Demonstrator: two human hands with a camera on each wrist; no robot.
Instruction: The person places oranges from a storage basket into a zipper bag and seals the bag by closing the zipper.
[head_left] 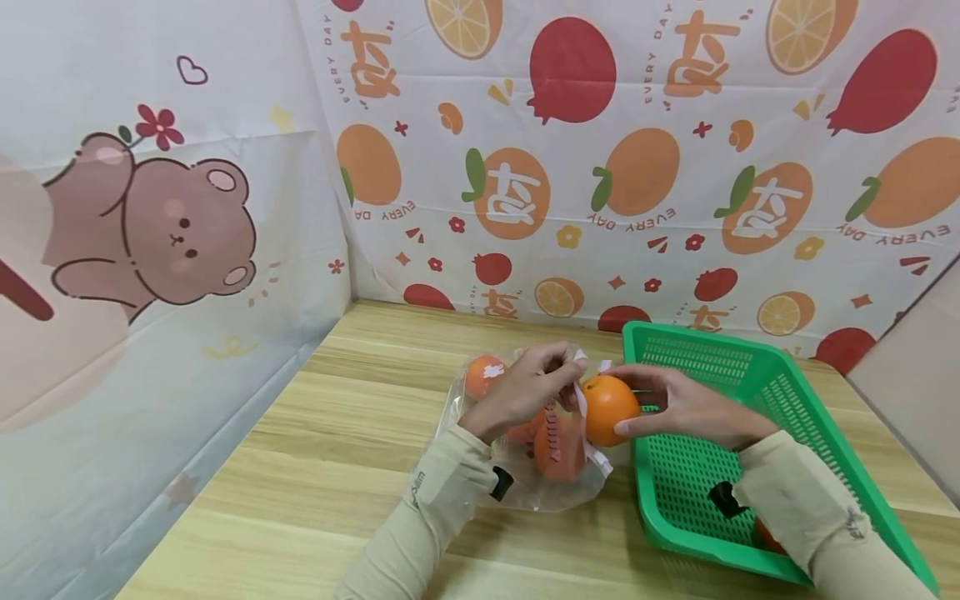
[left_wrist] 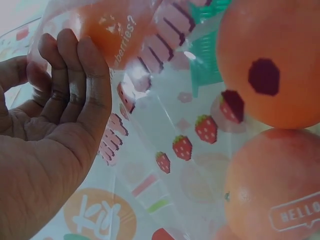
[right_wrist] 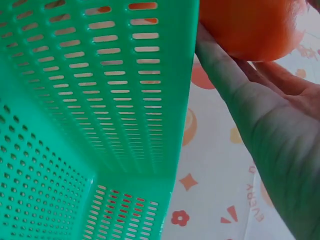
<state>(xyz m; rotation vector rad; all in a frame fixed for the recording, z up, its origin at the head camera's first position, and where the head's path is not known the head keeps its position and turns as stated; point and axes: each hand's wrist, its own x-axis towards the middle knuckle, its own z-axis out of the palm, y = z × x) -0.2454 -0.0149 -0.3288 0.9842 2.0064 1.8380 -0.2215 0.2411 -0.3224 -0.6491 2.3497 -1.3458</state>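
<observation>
A clear plastic bag printed with strawberries lies on the wooden table and holds several oranges. My left hand pinches the bag's upper edge, and its curled fingers show against the film in the left wrist view. My right hand grips one orange at the bag's mouth, just left of the green basket. The same orange sits above my palm in the right wrist view, beside the basket wall.
Another orange lies in the basket under my right forearm. A fruit-print cloth hangs behind the table and a bear-print sheet closes the left side. Bare wooden tabletop lies left of the bag.
</observation>
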